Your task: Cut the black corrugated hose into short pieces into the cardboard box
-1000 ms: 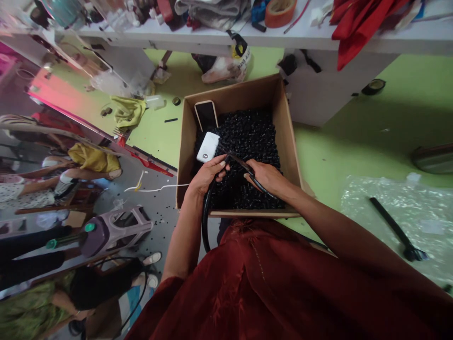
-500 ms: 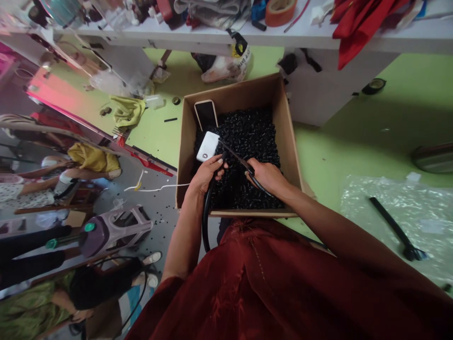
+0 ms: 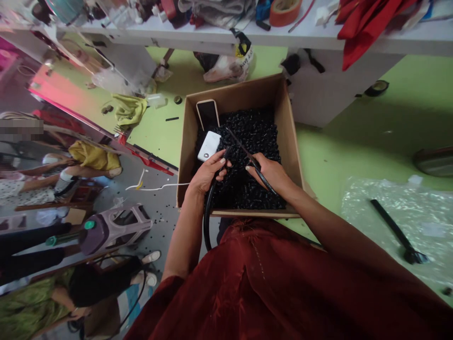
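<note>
Fingers first: on the left hand (image 3: 208, 172) they're curled round a black ribbed tube (image 3: 208, 203) near its free end, and on the right hand (image 3: 271, 172) they're wrapped round the handles of what look like dark scissors (image 3: 242, 147). All 2 hands are over the cardboard box (image 3: 288, 137). Blades sit apart from the tube, so I'd bring them in square, left fingertips well back from the cut line, and work over the box so bits drop inside. Tube looks dark, evenly ridged and bendy, drooping past the box's near edge. Small black pieces (image 3: 251, 191) cover the box bottom, plus 1 white device (image 3: 209, 145) and 1 phone (image 3: 208, 113), box's far left.
</note>
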`<state>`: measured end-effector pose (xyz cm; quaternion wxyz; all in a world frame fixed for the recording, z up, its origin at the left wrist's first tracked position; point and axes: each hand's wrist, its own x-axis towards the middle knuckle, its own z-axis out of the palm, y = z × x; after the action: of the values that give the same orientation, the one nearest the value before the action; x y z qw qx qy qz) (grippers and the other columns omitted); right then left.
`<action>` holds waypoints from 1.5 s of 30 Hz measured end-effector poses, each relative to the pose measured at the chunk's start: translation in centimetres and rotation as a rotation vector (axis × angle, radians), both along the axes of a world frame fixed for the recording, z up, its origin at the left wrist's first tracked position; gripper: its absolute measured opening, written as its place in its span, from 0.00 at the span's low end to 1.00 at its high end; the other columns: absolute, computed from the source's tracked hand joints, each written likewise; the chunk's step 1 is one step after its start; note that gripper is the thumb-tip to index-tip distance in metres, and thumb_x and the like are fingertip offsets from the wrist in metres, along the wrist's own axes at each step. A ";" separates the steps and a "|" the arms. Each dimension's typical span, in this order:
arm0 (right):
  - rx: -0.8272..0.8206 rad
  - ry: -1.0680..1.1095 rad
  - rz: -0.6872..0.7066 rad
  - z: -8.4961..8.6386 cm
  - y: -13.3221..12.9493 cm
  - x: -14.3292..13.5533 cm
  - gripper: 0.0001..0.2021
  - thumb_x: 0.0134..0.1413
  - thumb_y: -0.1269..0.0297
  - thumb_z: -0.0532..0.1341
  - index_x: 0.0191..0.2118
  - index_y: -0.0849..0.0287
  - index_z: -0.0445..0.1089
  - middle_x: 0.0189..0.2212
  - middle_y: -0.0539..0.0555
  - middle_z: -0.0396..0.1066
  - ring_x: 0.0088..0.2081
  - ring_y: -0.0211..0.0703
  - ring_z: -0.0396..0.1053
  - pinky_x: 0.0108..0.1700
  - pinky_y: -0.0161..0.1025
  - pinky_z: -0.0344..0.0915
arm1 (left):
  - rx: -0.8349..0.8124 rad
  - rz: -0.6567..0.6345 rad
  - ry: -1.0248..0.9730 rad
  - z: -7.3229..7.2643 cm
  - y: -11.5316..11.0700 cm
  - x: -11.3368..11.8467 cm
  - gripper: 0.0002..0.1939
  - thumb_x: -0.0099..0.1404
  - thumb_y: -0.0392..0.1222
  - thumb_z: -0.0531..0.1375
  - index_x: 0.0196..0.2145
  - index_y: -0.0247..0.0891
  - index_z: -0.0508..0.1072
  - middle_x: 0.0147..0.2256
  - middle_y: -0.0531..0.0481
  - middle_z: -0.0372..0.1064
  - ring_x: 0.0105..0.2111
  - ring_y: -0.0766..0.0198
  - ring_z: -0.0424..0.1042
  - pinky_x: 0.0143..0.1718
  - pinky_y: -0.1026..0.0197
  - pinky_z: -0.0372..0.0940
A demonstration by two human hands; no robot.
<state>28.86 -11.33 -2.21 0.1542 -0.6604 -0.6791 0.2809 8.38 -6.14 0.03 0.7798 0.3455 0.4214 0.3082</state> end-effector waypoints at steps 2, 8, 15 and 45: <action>0.026 0.064 0.006 -0.3 0.1 0.0 0.22 0.59 0.53 0.52 0.54 0.59 0.59 0.44 0.61 0.72 0.43 0.52 0.71 0.41 0.41 0.63 | 0.008 -0.015 -0.006 0.1 0.0 0.0 0.25 0.55 0.40 0.66 0.50 0.37 0.68 0.28 0.53 0.66 0.18 0.78 0.56 0.16 0.71 0.46; -0.003 0.072 0.029 -0.3 0.1 -0.1 0.24 0.58 0.49 0.53 0.55 0.58 0.58 0.46 0.61 0.70 0.44 0.52 0.69 0.43 0.43 0.63 | 0.070 0.039 0.063 0.0 0.2 0.1 0.16 0.58 0.45 0.63 0.42 0.35 0.68 0.27 0.54 0.65 0.16 0.78 0.54 0.14 0.72 0.42; -0.029 0.074 0.063 0.5 -0.2 -0.3 0.25 0.56 0.48 0.55 0.55 0.59 0.59 0.47 0.63 0.69 0.47 0.55 0.68 0.45 0.46 0.63 | 0.089 0.086 0.102 -0.3 0.3 0.1 0.16 0.55 0.41 0.65 0.39 0.35 0.69 0.28 0.53 0.66 0.18 0.78 0.56 0.15 0.72 0.45; -0.021 -0.018 0.162 0.3 0.0 -0.1 0.18 0.60 0.52 0.52 0.48 0.59 0.63 0.41 0.60 0.72 0.42 0.52 0.70 0.40 0.41 0.61 | 0.127 -0.010 0.179 -0.4 0.1 0.1 0.20 0.55 0.42 0.66 0.45 0.34 0.74 0.29 0.51 0.68 0.19 0.76 0.58 0.17 0.70 0.48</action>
<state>28.74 -11.33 -1.92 0.1182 -0.6075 -0.7286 0.2936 8.48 -6.01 -0.40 0.7172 0.4224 0.4671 0.2983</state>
